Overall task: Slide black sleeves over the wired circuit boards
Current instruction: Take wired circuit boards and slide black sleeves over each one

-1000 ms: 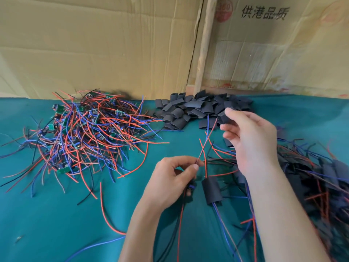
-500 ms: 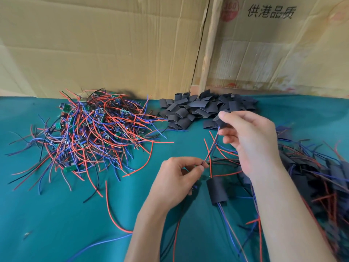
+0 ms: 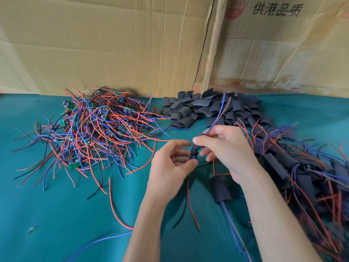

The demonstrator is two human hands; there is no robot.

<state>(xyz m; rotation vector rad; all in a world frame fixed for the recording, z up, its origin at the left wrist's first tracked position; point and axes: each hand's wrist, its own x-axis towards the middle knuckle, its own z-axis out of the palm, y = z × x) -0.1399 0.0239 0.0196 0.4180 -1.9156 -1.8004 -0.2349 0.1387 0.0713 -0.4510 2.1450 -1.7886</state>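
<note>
My left hand (image 3: 170,163) pinches a small wired circuit board (image 3: 193,155) at the middle of the table. My right hand (image 3: 224,150) pinches a black sleeve (image 3: 196,145) that sits over the board's upper end. The board's blue and red wires (image 3: 220,112) stick up out of the sleeve toward the back. Its other red and black wires (image 3: 190,201) hang down toward me. A heap of bare wired boards (image 3: 94,129) lies at the left. Loose black sleeves (image 3: 207,108) are piled at the back centre.
A finished sleeved board (image 3: 221,189) lies under my right wrist. Several more sleeved boards (image 3: 302,173) are heaped at the right. The table carries a teal cloth (image 3: 56,214). Cardboard sheets (image 3: 113,44) stand along the back edge. Stray red and blue wires (image 3: 113,205) lie near my left forearm.
My right hand came down from the sleeve pile with a black sleeve and met my left hand. The board's upper wires now pass through the sleeve, which rests on the board.
</note>
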